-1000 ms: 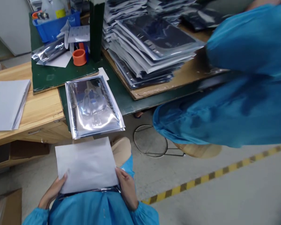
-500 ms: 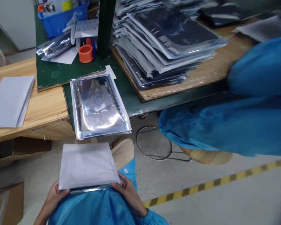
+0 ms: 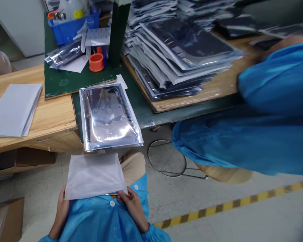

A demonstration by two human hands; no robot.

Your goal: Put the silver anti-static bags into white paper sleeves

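Both my hands hold a white, thin foam pouch (image 3: 94,176) low against my blue smock. My left hand (image 3: 62,211) grips its left side, and my right hand (image 3: 132,208) pinches its lower right corner. A thin silver edge shows at the pouch's lower rim, and what lies inside is hidden. Just beyond it, a silver anti-static bag (image 3: 109,117) lies flat, overhanging the green-topped bench edge. Further back stands a tall heap of similar dark-filled bags (image 3: 181,50) on a cardboard sheet (image 3: 192,97).
A co-worker's blue sleeve (image 3: 267,114) crosses the right side over the bench. White sheets (image 3: 15,109) lie on a wooden desk (image 3: 47,117). A blue bin (image 3: 70,28), orange tape roll (image 3: 96,62) and dark post (image 3: 118,33) stand behind. A metal stool ring (image 3: 166,158) and striped floor tape (image 3: 232,205) lie below.
The white pouch has shifted lower and closer to my body, with my hands nearer its lower edge. The view has drifted slightly, and the co-worker's sleeve has moved a little.
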